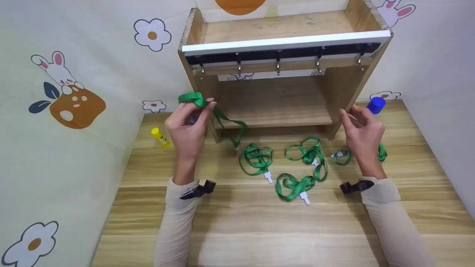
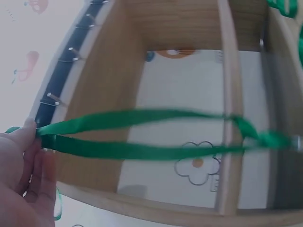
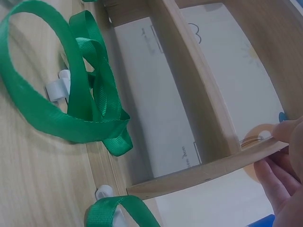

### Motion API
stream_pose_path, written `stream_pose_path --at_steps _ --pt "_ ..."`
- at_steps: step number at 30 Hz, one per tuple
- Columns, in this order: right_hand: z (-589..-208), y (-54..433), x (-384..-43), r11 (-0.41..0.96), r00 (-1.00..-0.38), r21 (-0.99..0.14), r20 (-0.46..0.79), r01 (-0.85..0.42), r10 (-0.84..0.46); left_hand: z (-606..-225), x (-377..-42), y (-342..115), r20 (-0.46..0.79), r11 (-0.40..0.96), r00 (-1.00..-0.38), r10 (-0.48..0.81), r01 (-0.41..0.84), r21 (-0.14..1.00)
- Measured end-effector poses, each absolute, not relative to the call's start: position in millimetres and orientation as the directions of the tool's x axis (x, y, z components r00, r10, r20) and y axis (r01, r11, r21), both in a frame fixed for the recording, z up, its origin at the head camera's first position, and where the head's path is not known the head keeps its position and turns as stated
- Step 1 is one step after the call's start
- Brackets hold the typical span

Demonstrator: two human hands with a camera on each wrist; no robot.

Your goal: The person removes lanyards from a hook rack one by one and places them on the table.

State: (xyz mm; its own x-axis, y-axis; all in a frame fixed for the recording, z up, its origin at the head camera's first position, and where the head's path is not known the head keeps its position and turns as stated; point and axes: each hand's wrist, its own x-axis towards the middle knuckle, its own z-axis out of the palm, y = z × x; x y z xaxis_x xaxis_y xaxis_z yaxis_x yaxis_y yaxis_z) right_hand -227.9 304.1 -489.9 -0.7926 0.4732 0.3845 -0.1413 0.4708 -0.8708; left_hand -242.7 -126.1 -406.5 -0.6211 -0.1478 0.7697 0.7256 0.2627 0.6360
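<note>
My left hand point(image 1: 188, 128) pinches a green lanyard point(image 2: 142, 118) near the left side of a wooden shelf rack point(image 1: 274, 102). The lanyard's two strands hang down from the fingers, its lower end close to the table. On the right, my right hand point(image 1: 365, 131) grips the edge of the rack's side panel point(image 3: 213, 170) between thumb and fingers. Several metal hooks point(image 1: 278, 66) line the black strip under the rack's white front edge, and no lanyard hangs on them. More green lanyards with white clips, such as a coiled lanyard point(image 1: 295, 187), lie before the rack.
A yellow glue stick point(image 1: 160, 137) lies left of my left hand. A blue cylinder point(image 1: 376, 105) stands beyond my right hand. Behind the wooden table point(image 1: 259, 233) hangs a pale printed backdrop point(image 1: 111, 155) with flowers and rabbits.
</note>
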Motion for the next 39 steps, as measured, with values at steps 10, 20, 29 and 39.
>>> stream_pose_path --at_steps 10,20,29,39 --pt "-489.0 300.7 -229.5 0.459 -0.780 -0.864 0.430 -0.209 0.455 -385.8 -245.3 -155.6 0.645 0.375 -0.763 0.037 0.609 0.699" --pt "-486.5 298.8 -226.2 0.463 -0.791 -0.870 0.400 -0.168 0.464 -360.6 -232.5 -191.2 0.310 0.597 -0.825 0.473 0.558 0.576" --pt "-482.8 299.2 -224.3 0.457 -0.778 -0.872 0.408 -0.176 0.478 -349.5 -219.1 -187.1 0.409 0.686 -0.854 0.323 0.509 0.521" --pt "-495.1 305.7 -230.0 0.476 -0.755 -0.851 0.459 -0.222 0.468 -356.6 -224.9 -152.5 0.721 0.550 -0.670 0.176 0.675 0.492"
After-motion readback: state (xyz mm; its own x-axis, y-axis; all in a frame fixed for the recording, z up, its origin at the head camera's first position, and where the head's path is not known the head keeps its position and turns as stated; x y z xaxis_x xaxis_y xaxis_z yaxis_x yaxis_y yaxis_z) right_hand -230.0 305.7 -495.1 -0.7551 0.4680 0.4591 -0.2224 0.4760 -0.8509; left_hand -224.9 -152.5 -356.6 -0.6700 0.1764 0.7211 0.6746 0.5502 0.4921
